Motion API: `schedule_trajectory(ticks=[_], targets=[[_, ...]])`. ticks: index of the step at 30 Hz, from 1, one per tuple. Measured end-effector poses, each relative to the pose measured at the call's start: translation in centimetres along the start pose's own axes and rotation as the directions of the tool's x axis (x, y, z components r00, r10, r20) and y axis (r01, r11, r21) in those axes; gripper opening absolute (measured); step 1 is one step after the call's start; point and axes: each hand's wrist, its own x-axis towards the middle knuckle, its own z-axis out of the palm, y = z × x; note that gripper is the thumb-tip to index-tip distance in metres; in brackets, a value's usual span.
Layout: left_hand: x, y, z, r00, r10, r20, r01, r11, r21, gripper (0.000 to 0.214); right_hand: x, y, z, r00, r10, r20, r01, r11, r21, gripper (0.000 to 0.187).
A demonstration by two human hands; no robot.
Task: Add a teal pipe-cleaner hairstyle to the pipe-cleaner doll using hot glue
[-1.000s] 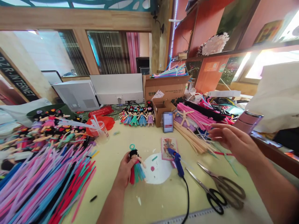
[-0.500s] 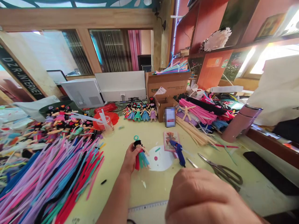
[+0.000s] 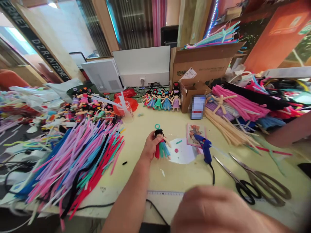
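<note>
My left hand (image 3: 151, 147) is closed round a small pipe-cleaner doll (image 3: 161, 145) with black hair, a teal loop on its head and a red and blue skirt, held upright on the yellow table. My right hand (image 3: 213, 212) fills the bottom right, close to the camera and blurred, only its back showing; its fingers are hidden. A blue glue gun (image 3: 204, 147) lies right of the doll beside a white disc (image 3: 182, 154). Two pairs of scissors (image 3: 255, 184) lie farther right.
A big heap of coloured pipe cleaners (image 3: 73, 158) covers the left of the table. Finished dolls (image 3: 161, 100) stand in a row at the back by cardboard boxes (image 3: 201, 64). More pipe-cleaner bundles (image 3: 238, 103) lie at the right. A ruler (image 3: 165, 194) sits at the front edge.
My right hand came back from the bundles at the right to just under the camera. The view has tilted down and nearer the table. My left hand still holds the doll.
</note>
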Motion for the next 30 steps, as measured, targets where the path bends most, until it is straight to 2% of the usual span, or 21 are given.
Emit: schedule_trajectory(ticks=[2,3,5,6,8,10,13,19,26,30], targets=[[0.1,-0.1,-0.2,1.000,0.017,-0.005,-0.017,1.000,-0.011,0.042,0.9,2.6,0.5,0.996,0.047,-0.082,-0.055,0.993,-0.100,0.033],[0.2,-0.1,-0.3,1.000,0.027,-0.010,-0.028,1.000,-0.013,0.041,1.3,4.5,0.7,0.980,0.133,-0.148,-0.158,0.972,-0.175,0.032],[0.4,-0.1,-0.5,0.999,0.045,-0.023,-0.046,0.999,-0.016,0.042,1.6,8.9,1.4,0.906,0.349,-0.240,-0.413,0.855,-0.313,0.027],[0.5,-0.1,-0.6,0.998,0.051,-0.030,-0.052,0.998,-0.018,0.042,1.3,11.2,1.8,0.870,0.426,-0.246,-0.490,0.797,-0.354,0.026],[0.6,0.0,-0.8,0.998,0.048,-0.037,-0.049,0.999,-0.018,0.042,0.3,14.9,2.8,0.821,0.534,-0.202,-0.567,0.718,-0.403,0.024],[0.6,0.0,-0.8,0.999,0.036,-0.036,-0.036,0.999,-0.012,0.042,-1.0,17.2,3.6,0.771,0.617,-0.155,-0.616,0.664,-0.424,0.024],[0.5,0.1,-0.6,0.999,0.003,-0.034,-0.003,1.000,0.004,0.044,-2.2,18.2,4.2,0.734,0.673,-0.087,-0.635,0.636,-0.439,0.024],[0.6,0.1,-0.6,0.998,-0.036,-0.055,0.038,0.999,0.028,0.045,-2.2,18.0,4.2,0.692,0.720,-0.053,-0.658,0.599,-0.456,0.027],[0.5,-0.1,-0.6,0.999,-0.052,0.008,0.052,0.998,0.023,0.043,-2.9,18.9,4.0,0.709,0.705,-0.037,-0.636,0.615,-0.467,0.029],[0.5,-0.1,-0.6,0.999,-0.048,0.003,0.048,0.999,0.024,0.041,-3.3,19.4,4.1,0.709,0.705,-0.020,-0.633,0.624,-0.457,0.027]])
